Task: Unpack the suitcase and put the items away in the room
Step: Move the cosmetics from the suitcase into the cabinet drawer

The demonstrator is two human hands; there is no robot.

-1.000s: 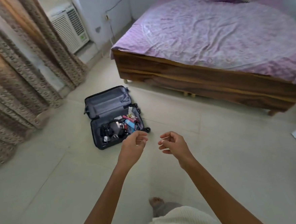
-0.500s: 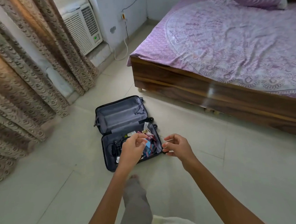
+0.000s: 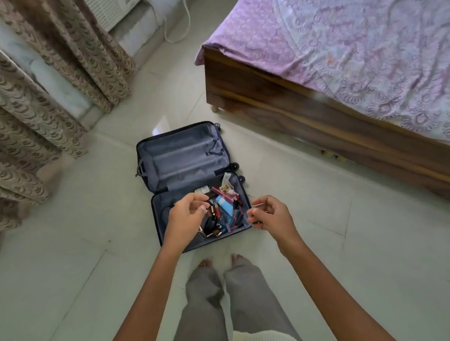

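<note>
The left hand (image 3: 187, 218) and right hand (image 3: 271, 216) hang apart over the open suitcase (image 3: 180, 157), fingers loosely curled. The left holds nothing. The right may pinch something tiny, I cannot tell. Lots is left, I think: the lid half is bare, but the near half is full, with a blue tube (image 3: 225, 207), maroon boxes (image 3: 224, 194) and more. The suitcase lies on the floor (image 3: 91, 259) between the bed (image 3: 280, 108) and curtains (image 3: 28, 109). Nothing seems to block the reach.
</note>
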